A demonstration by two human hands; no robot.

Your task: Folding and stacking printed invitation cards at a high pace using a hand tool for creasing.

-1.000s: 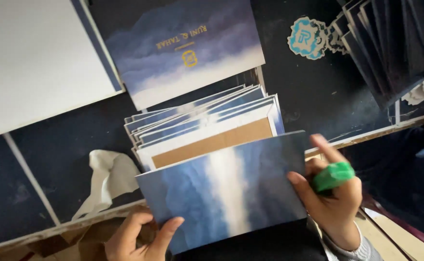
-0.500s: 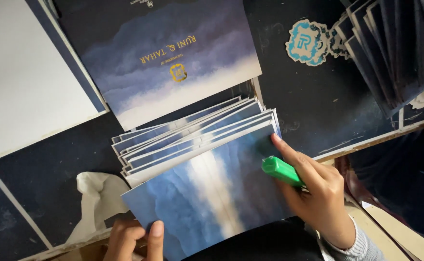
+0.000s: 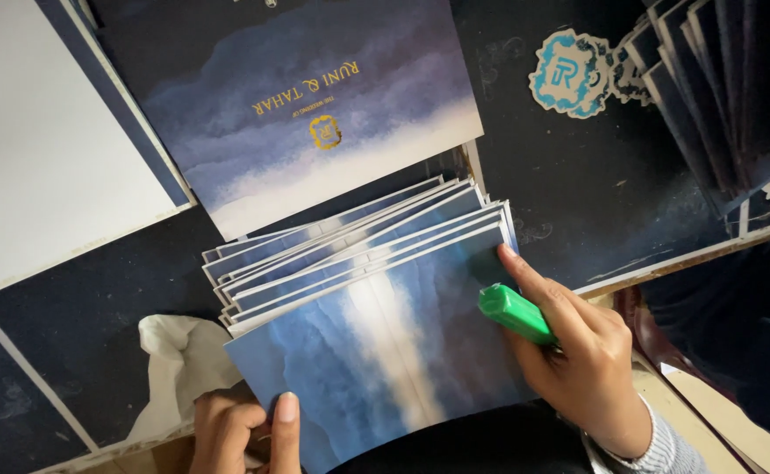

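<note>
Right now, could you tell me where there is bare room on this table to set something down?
Bare dark table lies between the card stack, the round sticker and the fanned dark cards. Another patch sits left of the stack, below the white sheet. Crowded: the near edge, with both hands and the white cloth.

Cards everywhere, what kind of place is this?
Probably a print or card-making workshop. A stack of matching blue cards sits on a dark table, more cards fan out nearby, and the right hand holds a green stick.

Top card (image 3: 385,351) – blue cloud wash, white central streak; marker (image 3: 515,312) – bright green; cloth (image 3: 174,369) – white.
</note>
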